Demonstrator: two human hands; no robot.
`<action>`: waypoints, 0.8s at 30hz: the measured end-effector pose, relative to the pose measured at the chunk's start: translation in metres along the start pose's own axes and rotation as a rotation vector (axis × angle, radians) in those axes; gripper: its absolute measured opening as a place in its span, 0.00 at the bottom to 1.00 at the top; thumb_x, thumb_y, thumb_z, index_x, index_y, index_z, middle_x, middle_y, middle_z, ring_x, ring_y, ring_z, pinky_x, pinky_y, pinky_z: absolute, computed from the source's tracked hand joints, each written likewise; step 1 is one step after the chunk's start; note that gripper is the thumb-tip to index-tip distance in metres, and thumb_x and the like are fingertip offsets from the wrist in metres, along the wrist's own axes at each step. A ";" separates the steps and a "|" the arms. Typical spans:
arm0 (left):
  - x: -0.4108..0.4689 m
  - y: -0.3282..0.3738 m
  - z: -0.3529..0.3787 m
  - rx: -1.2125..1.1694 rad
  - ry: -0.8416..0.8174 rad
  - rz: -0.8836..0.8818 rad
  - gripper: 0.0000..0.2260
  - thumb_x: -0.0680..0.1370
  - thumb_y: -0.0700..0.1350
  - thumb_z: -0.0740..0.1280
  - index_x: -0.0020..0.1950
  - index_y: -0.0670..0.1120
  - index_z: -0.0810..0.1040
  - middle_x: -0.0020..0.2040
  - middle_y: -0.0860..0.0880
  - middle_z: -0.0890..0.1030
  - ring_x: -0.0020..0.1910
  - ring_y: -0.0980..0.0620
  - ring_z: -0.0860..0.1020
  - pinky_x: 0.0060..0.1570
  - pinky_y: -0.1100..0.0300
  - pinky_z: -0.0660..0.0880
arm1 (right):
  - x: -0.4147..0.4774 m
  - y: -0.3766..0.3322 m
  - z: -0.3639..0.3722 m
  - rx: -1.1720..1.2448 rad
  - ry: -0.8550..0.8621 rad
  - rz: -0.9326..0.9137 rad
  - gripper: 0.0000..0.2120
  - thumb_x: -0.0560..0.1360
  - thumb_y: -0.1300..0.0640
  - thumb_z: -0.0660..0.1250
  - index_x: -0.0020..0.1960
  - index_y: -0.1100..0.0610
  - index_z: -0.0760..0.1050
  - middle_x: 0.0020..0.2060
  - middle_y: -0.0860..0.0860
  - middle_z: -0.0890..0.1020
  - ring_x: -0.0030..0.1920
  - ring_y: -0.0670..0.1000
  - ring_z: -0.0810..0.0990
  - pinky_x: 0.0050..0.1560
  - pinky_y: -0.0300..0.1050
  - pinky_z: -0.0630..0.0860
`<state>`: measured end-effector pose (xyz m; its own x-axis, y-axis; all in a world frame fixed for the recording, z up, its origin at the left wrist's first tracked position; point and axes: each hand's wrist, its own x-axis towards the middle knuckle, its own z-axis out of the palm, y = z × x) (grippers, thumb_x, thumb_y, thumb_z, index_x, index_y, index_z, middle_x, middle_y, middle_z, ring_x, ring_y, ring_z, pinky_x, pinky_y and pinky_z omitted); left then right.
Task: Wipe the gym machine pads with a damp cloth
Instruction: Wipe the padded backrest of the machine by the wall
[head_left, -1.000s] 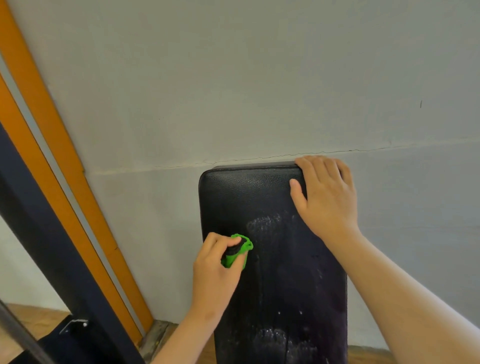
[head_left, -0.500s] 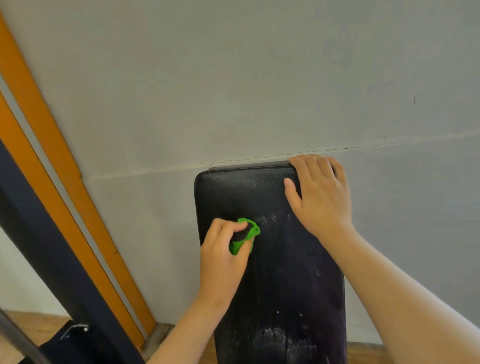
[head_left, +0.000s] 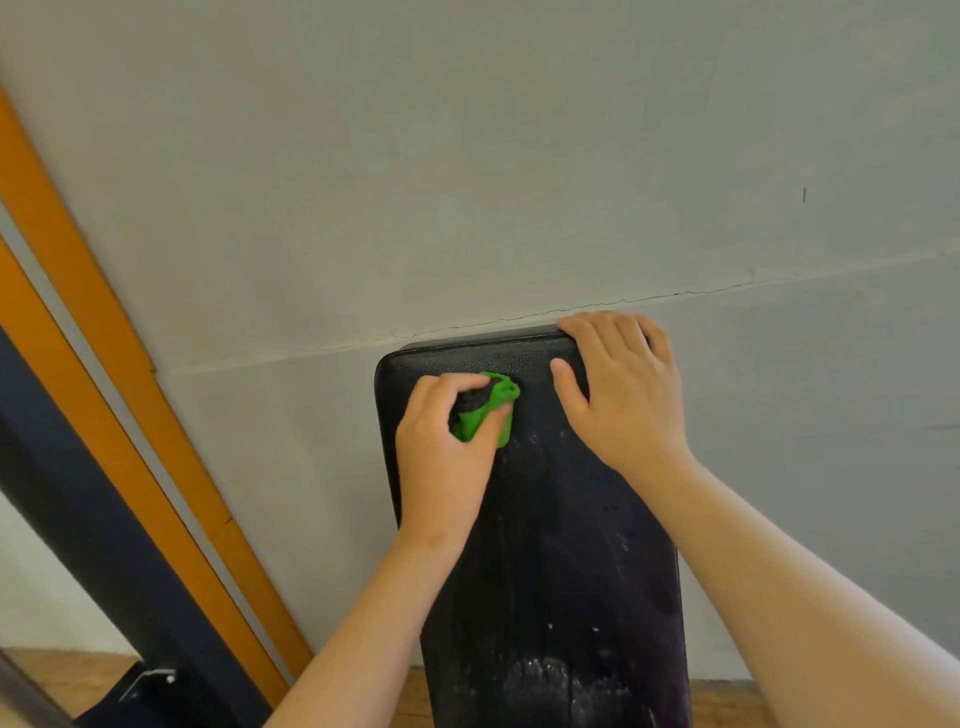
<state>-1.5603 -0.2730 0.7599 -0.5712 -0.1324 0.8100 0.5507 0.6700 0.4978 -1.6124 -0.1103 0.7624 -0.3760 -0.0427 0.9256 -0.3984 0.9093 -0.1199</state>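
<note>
- Grey painted wall (head_left: 467, 156) fills most of the view, matte and smooth; a thin jagged crack (head_left: 597, 303) runs across it just beyond the pad's far edge
- At 9 o'clock, two flat orange strips (head_left: 104, 322) slant down beside a dark beam (head_left: 78, 519); wooden floor (head_left: 67, 675) shows at 7 o'clock
- Black pad (head_left: 561, 545) reaches from 6 o'clock to mid-frame; long, round-cornered, pebbled like vinyl; it looks wet, with whitish residue (head_left: 545, 670) at its near end
- Right hand (head_left: 623, 395) lies spread and nearly flat on the pad's 1 o'clock corner, fingertips at the far edge, thumb out; it holds nothing and seems to steady the pad
- Left hand (head_left: 447, 457) is curled tight round the cloth, pressing it to the pad
- Green cloth (head_left: 493, 410), soft and bunched into a wad with a dark patch, sits toward the pad's 11 o'clock corner, close to the far edge
- Step in hand, as I judge it: wiping the pad's far end; next move likely calls for firm strokes toward 6 o'clock to lift the residue, and the right hand must shift so the corner beneath it gets wiped
</note>
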 end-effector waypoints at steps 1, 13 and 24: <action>-0.001 0.002 0.005 -0.014 -0.005 -0.009 0.11 0.71 0.41 0.75 0.52 0.45 0.81 0.48 0.52 0.78 0.49 0.60 0.76 0.47 0.75 0.69 | 0.000 0.000 -0.001 0.024 0.002 0.007 0.17 0.77 0.50 0.59 0.59 0.57 0.76 0.53 0.51 0.81 0.55 0.53 0.75 0.63 0.46 0.62; -0.083 -0.031 0.002 0.036 -0.099 -0.201 0.15 0.70 0.39 0.76 0.50 0.54 0.77 0.47 0.56 0.76 0.52 0.65 0.75 0.44 0.78 0.71 | 0.002 0.007 -0.012 0.183 -0.170 0.048 0.19 0.77 0.49 0.59 0.64 0.53 0.74 0.58 0.47 0.78 0.62 0.49 0.71 0.67 0.41 0.55; -0.007 0.017 0.009 -0.081 0.023 -0.073 0.10 0.72 0.41 0.74 0.53 0.47 0.81 0.49 0.53 0.77 0.50 0.62 0.75 0.47 0.76 0.69 | 0.011 0.018 -0.027 0.332 -0.341 0.044 0.20 0.78 0.61 0.60 0.69 0.51 0.70 0.64 0.46 0.74 0.67 0.46 0.65 0.65 0.31 0.47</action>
<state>-1.5528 -0.2541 0.7597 -0.5979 -0.1961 0.7772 0.5561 0.5969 0.5784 -1.6009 -0.0832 0.7797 -0.6296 -0.1913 0.7530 -0.6011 0.7340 -0.3160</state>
